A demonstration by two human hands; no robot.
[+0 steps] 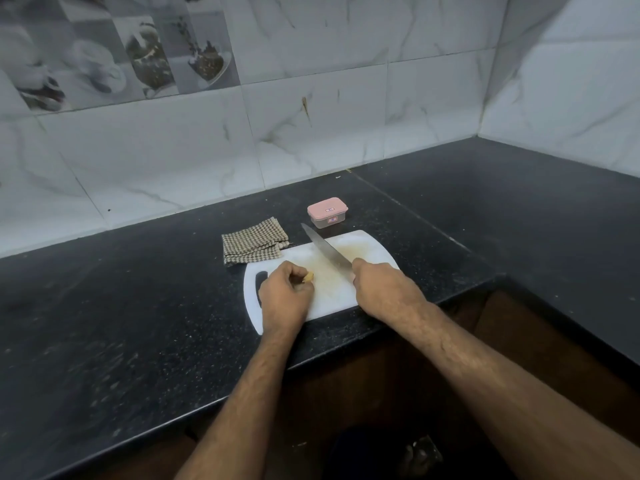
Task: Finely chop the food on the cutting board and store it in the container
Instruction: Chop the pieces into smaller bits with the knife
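The left hand (286, 295) pinched a small yellowish food piece (308, 277) on the board (367, 242), steadying it. The right hand (379, 284) gripped a knife (325, 249), fingers curled, blade angled beside the food, probably to cut. The container (327, 212) sat lidded beyond.

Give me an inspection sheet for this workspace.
Surface: black speckled counter, white board at its front edge.
Job's things: small yellowish food piece on the board; pink-lidded container behind it, lid on.
Clutter: checked cloth beside the board.
Grippers: left hand holds the food; right hand grips the knife, blade angled over the board.
Cables: nothing seen.
Surroundings: marble-look wall tiles.
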